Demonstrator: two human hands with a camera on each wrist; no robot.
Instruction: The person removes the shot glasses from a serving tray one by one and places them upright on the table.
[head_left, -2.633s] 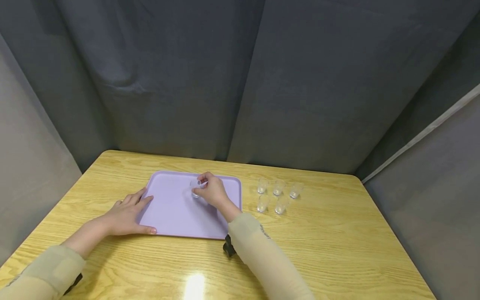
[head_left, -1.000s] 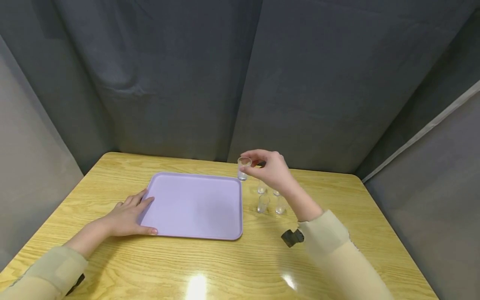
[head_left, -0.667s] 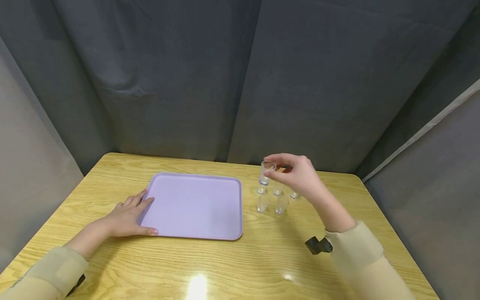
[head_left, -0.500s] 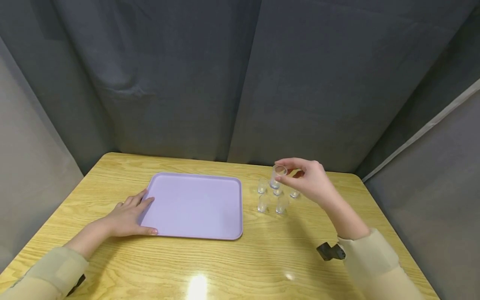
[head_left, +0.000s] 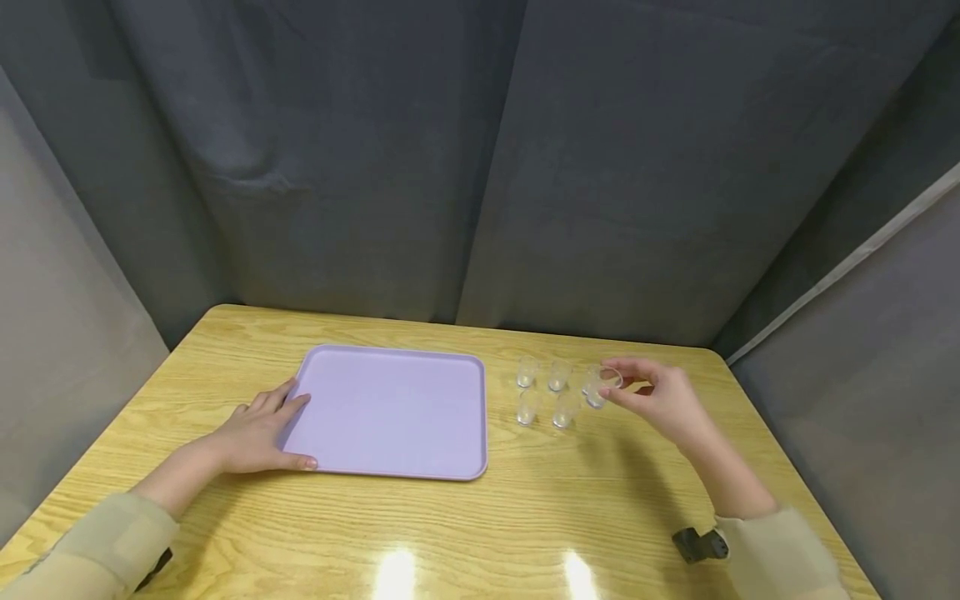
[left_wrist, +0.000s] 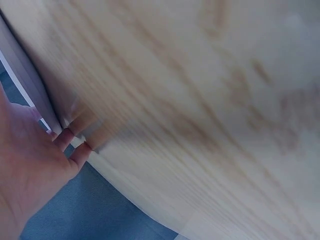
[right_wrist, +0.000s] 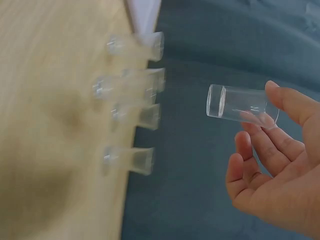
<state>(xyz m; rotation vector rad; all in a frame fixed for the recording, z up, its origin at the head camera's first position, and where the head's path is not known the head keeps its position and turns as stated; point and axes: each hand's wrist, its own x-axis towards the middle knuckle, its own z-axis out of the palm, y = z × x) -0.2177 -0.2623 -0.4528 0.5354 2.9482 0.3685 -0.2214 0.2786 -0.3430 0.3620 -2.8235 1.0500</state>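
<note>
My right hand (head_left: 663, 400) pinches a clear shot glass (right_wrist: 240, 104) near its rim, between thumb and fingertips. In the head view it is at the right end of a cluster of similar glasses, overlapping the rearmost right one. The right wrist view shows the held glass apart from the table. My left hand (head_left: 258, 429) rests at the left side of a lilac tray (head_left: 390, 412), fingers spread along the rim and thumb at the front corner. In the left wrist view, fingertips (left_wrist: 82, 150) lie by the tray's edge.
Several shot glasses stand upright in two rows on the wooden table (head_left: 480, 533), right of the tray; one is the front left glass (head_left: 527, 408). Dark grey curtains (head_left: 360, 167) hang behind the table. A small black device (head_left: 699, 546) sits at my right wrist.
My right hand has lifted the shot glass off the tray and carried it right, then lowered it by the other glasses. My left hand has stayed at the tray.
</note>
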